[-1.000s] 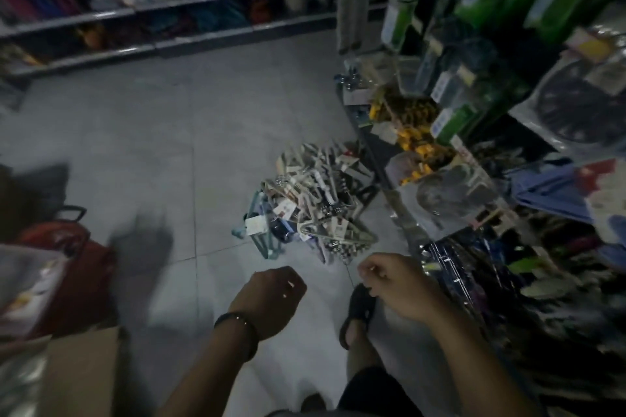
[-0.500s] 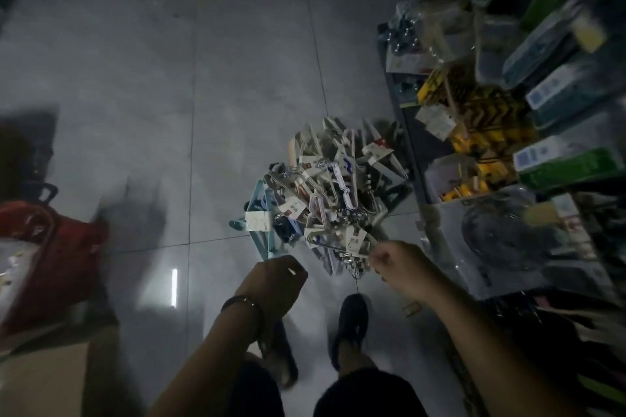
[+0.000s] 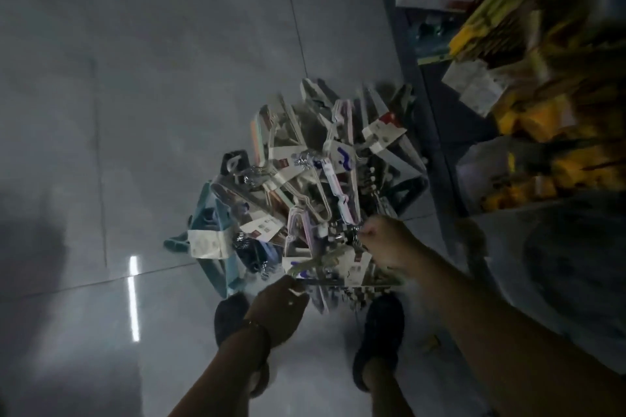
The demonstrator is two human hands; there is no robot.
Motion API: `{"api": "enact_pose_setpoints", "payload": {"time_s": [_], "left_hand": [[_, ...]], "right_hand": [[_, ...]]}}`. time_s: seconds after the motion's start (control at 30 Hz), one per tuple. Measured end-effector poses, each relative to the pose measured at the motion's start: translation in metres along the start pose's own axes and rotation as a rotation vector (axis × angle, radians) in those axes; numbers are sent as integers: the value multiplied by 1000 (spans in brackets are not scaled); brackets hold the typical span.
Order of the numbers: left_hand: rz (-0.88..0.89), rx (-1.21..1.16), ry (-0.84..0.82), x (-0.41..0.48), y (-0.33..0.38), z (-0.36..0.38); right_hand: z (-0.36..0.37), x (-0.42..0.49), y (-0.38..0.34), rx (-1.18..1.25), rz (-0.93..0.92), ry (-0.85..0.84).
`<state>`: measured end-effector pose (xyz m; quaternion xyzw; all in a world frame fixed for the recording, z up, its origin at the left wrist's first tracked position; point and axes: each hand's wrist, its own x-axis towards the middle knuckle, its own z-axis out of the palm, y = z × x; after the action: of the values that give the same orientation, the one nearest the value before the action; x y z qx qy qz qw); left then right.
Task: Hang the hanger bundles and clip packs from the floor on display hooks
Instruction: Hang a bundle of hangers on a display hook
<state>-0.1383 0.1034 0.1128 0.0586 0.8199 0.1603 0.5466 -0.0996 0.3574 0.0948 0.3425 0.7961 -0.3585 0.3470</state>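
Pastel plastic hanger bundles lay heaped mid-frame; right hand pinched chrome hooks; left hand curled, its grip unclear.

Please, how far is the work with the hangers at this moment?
Done: nothing can be confirmed; the display rack is too blurred to show newly hung packs. In hand: the right hand curls at the metal hooks of one bundle, and the left hand is at the near edge of the pile of hanger bundles; neither grip is clear. Left: that large pile lies on the floor.
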Motion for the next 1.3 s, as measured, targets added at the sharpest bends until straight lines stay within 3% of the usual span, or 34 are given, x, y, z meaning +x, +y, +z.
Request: {"api": "enact_pose_setpoints", "payload": {"time_s": [0.2,0.3,0.4,0.5,0.8,0.93,1.13,1.23,1.3], "left_hand": [[-1,-240,141,164,-17,53],[-88,-239,199,212,-28,83],[-182,-95,152,224,-38,110],[-112,6,178,214,-37,122],[-56,-564,252,183,-50,105],[28,-946,114,127,-14,61],[275,-1072,44,89,-13,57],[152,-1193,124,89,-42,70],[83,-1233,137,90,-78,77]], "right_hand": [[59,163,30,-79,-58,297],[92,204,40,-51,-11,287],[108,231,46,-4,114,171],[113,245,55,-1,92,230],[58,175,45,386,-24,377],[79,87,34,267,-142,424],[177,-23,32,-114,-313,519],[234,-44,22,-165,-320,407],[260,-46,20,-19,-303,269]]}}
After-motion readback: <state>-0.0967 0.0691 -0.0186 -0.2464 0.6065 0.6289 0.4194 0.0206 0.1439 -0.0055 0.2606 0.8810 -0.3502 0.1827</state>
